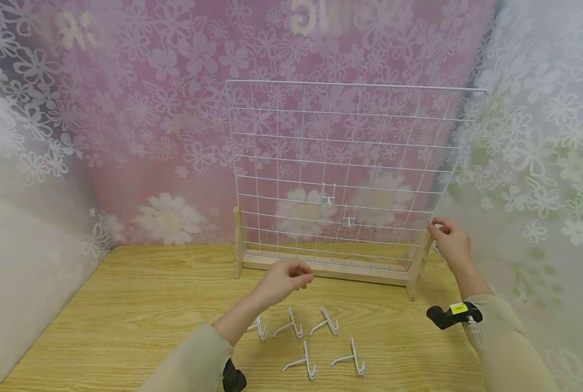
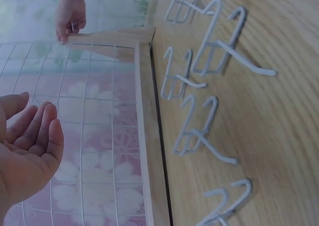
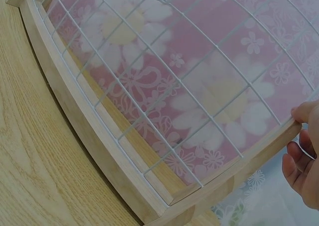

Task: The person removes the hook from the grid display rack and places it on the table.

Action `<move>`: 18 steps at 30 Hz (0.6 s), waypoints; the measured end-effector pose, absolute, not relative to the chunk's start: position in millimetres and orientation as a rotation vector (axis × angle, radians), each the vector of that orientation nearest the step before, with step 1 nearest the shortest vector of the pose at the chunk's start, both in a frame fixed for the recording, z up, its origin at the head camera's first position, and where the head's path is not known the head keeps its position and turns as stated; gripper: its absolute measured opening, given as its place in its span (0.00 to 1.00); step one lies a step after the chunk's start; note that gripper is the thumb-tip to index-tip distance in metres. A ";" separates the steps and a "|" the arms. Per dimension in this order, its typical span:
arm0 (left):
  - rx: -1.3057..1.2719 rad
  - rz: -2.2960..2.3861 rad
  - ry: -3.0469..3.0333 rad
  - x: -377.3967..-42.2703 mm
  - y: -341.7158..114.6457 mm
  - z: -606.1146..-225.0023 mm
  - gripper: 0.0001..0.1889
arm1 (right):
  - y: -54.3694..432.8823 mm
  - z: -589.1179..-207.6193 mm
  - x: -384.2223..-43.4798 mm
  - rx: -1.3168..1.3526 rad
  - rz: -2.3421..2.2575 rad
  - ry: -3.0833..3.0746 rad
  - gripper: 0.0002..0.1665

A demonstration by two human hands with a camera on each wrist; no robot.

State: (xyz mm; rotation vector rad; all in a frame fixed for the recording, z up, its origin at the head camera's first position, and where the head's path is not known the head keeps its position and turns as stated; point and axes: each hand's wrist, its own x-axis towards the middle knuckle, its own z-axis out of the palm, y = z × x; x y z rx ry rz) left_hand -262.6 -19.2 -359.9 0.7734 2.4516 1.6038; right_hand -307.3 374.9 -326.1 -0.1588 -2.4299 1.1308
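A white wire grid panel (image 1: pixel 350 141) stands upright in a wooden stand (image 1: pixel 321 270). My right hand (image 1: pixel 450 242) is at the top of the stand's right post, thumb on one side and curled fingers on the other, pinching it; the right wrist view shows the thumb (image 3: pixel 304 110) on the wood at the grid's edge. In front of the stand's base my left hand (image 1: pixel 284 280) hovers with loosely bent fingers, holding nothing. Two white wire hooks, an upper hook (image 1: pixel 328 200) and a lower hook (image 1: pixel 348 221), hang near the grid's middle.
Several white double-wire hooks lie on the wood-grain table (image 1: pixel 139 310) in two rows, among them a front left hook (image 1: pixel 307 360) and a front right hook (image 1: pixel 354 357). The left forearm partly covers one hook. A flowered pink backdrop (image 1: pixel 174 136) rises behind the grid.
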 end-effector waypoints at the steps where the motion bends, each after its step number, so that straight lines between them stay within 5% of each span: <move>1: 0.765 1.620 2.449 -264.3 -17.9 -358.5 0.10 | 374.9 -325.9 -307.0 -0.158 1.129 -2.429 0.26; 18: 0.679 1.788 2.472 -299.9 -1.4 -344.0 0.13 | 373.8 -325.9 -307.3 -0.151 1.097 -2.421 0.25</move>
